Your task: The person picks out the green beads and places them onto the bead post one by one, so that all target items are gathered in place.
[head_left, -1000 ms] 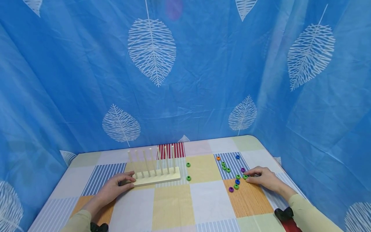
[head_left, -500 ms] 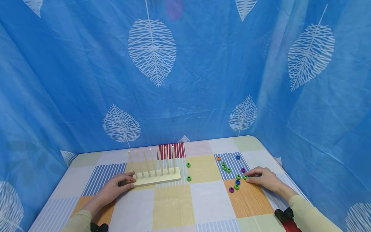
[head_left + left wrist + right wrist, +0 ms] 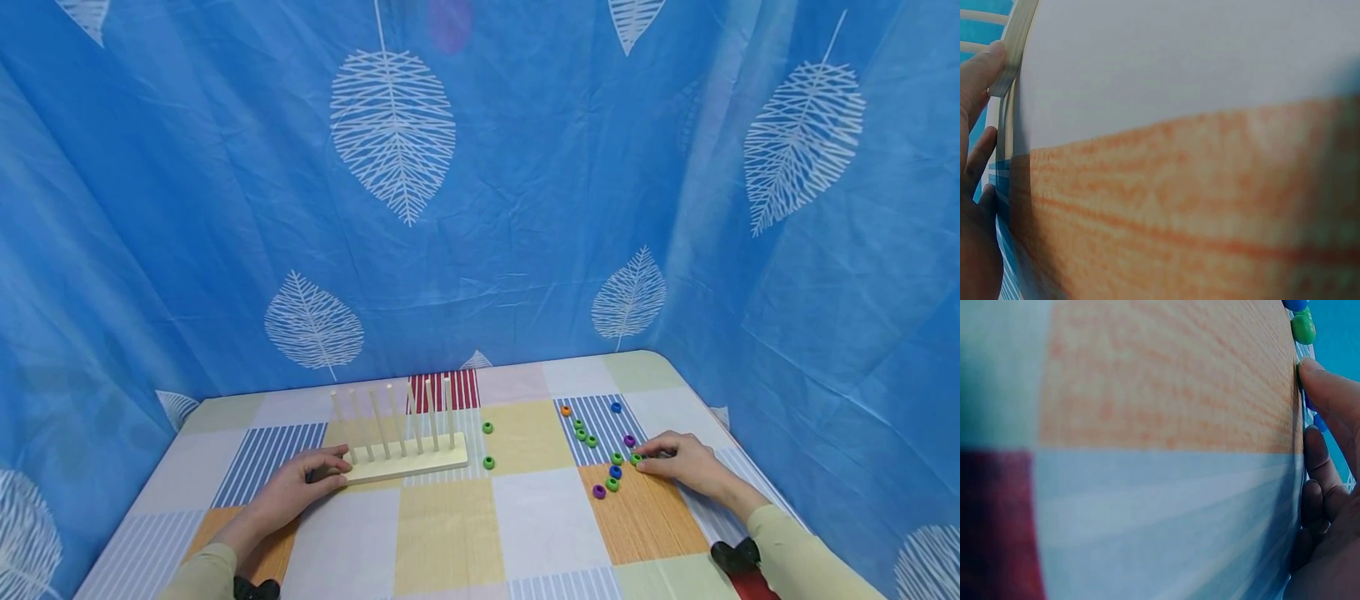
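No visible change over the last three head frames: both hands stay put, bead layout identical, only a hint of camera drift. My read: a hold, not a step; nothing gained on the board, nothing lost.

Left hand (image 3: 296,483): gripping the near end of the pegboard (image 3: 411,463), thumb on the front edge, fingers round the end. Board runs off to that hand's right. Its seven pegs (image 3: 380,423) stand up, no beads on any.

Right hand (image 3: 682,458): thumb and index pinching a green bead (image 3: 635,459), down at cloth level. Can't see a gap under it, so call it not lifted.

Around the right hand: purple bead (image 3: 629,441) just beyond the fingertips. Second green bead (image 3: 617,458) just left of the pinch. Blue bead (image 3: 615,472), lower green bead (image 3: 612,484) and near purple bead (image 3: 599,492) left and toward the person. Three green beads (image 3: 581,434) plus an orange bead (image 3: 566,411) farther left and away; far blue bead (image 3: 616,407) past the fingers. Green pair (image 3: 489,462) well left of it, just off the board's right end.

Meaning: board looks steadied, one bead secured, the rest loose.
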A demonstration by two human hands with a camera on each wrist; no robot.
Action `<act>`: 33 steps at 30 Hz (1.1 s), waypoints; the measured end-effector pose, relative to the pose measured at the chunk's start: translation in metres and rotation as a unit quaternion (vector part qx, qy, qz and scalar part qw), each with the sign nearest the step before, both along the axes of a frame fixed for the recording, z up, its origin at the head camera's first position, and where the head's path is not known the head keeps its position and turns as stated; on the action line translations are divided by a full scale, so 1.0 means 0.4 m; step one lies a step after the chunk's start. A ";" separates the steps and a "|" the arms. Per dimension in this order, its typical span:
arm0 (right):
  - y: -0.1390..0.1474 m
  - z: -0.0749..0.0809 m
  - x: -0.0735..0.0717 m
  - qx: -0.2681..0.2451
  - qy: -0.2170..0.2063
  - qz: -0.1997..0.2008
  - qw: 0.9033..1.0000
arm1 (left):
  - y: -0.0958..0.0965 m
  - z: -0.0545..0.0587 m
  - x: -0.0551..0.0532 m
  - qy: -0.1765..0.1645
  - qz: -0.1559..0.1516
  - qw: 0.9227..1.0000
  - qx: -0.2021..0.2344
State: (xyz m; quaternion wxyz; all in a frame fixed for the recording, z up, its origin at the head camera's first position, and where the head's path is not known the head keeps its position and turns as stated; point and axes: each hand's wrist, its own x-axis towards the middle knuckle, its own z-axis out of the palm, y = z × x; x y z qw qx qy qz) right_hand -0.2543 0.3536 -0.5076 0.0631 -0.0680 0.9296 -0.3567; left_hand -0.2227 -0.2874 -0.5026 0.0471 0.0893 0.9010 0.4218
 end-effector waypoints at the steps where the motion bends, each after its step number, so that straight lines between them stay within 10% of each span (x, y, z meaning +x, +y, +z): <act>1: 0.000 -0.001 0.000 0.001 0.001 0.000 1.000 | 0.000 0.000 0.000 0.000 0.001 1.000 -0.001; 14: 0.001 0.026 0.004 -0.018 -0.010 -0.014 1.000 | 0.000 -0.006 -0.003 -0.010 0.017 1.000 -0.014; 33: -0.137 0.269 -0.041 -0.015 0.108 0.055 0.992 | -0.002 -0.001 -0.001 -0.006 0.009 1.000 0.000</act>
